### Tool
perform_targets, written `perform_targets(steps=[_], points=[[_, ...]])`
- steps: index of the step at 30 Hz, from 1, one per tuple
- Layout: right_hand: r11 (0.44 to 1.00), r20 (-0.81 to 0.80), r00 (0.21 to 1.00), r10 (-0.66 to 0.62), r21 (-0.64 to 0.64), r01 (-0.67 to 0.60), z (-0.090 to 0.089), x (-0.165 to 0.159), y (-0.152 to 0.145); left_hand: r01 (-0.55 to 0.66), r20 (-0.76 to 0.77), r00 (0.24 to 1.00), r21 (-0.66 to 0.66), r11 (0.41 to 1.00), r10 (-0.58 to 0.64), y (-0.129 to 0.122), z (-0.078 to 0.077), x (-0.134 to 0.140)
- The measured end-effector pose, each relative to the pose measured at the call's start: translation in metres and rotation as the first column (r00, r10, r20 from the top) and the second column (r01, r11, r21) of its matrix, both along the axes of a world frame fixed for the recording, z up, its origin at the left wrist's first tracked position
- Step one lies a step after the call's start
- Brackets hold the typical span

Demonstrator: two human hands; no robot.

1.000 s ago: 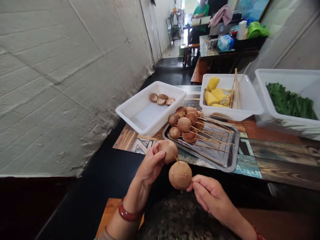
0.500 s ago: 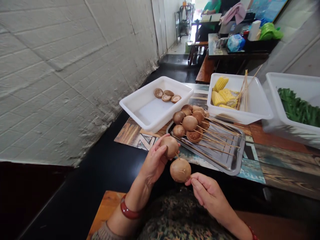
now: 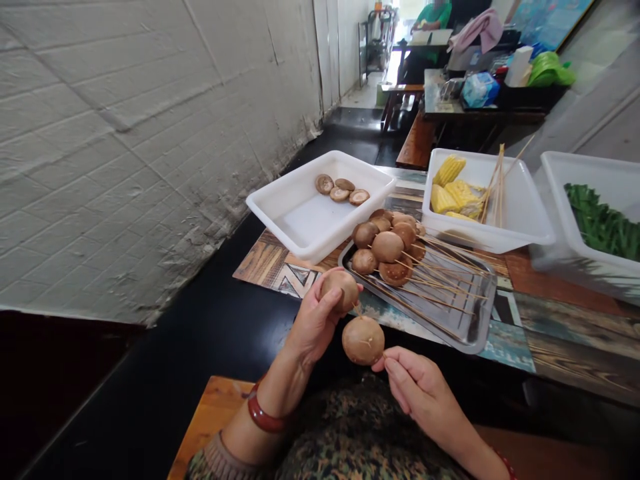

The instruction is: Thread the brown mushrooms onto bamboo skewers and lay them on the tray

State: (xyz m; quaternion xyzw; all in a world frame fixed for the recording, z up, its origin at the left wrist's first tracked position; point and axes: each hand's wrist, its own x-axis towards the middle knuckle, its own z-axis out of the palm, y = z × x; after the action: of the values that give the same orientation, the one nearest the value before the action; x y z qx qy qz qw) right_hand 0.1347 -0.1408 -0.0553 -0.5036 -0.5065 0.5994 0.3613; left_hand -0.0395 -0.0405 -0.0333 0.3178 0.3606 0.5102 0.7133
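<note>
Between the fingers and thumb of my left hand (image 3: 316, 320) is a brown mushroom cap (image 3: 341, 289). A second mushroom cap (image 3: 363, 341) hangs between my hands, threaded on a thin skewer whose tip shows at the first cap's edge. My right hand (image 3: 417, 383) pinches the skewer just below this second cap; most of the stick is hidden by the fingers. Beyond my hands, a metal tray (image 3: 473, 335) bears several skewered mushrooms (image 3: 387, 247), their sticks pointing right. Several loose mushroom caps (image 3: 340, 193) lie in a white tub (image 3: 280, 230) at the back left.
A white bin (image 3: 520, 230) holds yellow corn pieces (image 3: 450, 187) and upright skewers (image 3: 497, 190). Farther right, another white bin (image 3: 575, 233) contains green leaves (image 3: 605, 220). A pale wall (image 3: 150, 133) runs along the left. A person in green (image 3: 433, 17) sits far back.
The view has shifted slightly, so the tubs and tray sit a little farther right. Both hands keep their grip, and the two caps are in nearly the same position.
</note>
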Motion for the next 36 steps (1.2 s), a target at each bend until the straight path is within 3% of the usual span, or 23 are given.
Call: perform_targets(steps=[15, 31, 36], points=[[0.999, 0.024, 0.999, -0.029, -0.022, 0.029, 0.0048, -0.0039, 0.0016, -0.060, -0.063, 0.996, 0.048, 0.997, 0.063, -0.0008, 0.0020, -0.0014], [0.999, 0.054, 0.998, -0.031, 0.029, 0.029, 0.0043, -0.0030, 0.0001, -0.001, -0.088, 0.996, 0.055, 0.998, 0.006, -0.0063, 0.0048, 0.0045], [0.999, 0.063, 0.997, -0.035, 0.025, 0.033, 0.0054, -0.0034, -0.0005, -0.030, -0.120, 0.992, 0.067, 0.997, 0.038, -0.0074, 0.0063, 0.0066]])
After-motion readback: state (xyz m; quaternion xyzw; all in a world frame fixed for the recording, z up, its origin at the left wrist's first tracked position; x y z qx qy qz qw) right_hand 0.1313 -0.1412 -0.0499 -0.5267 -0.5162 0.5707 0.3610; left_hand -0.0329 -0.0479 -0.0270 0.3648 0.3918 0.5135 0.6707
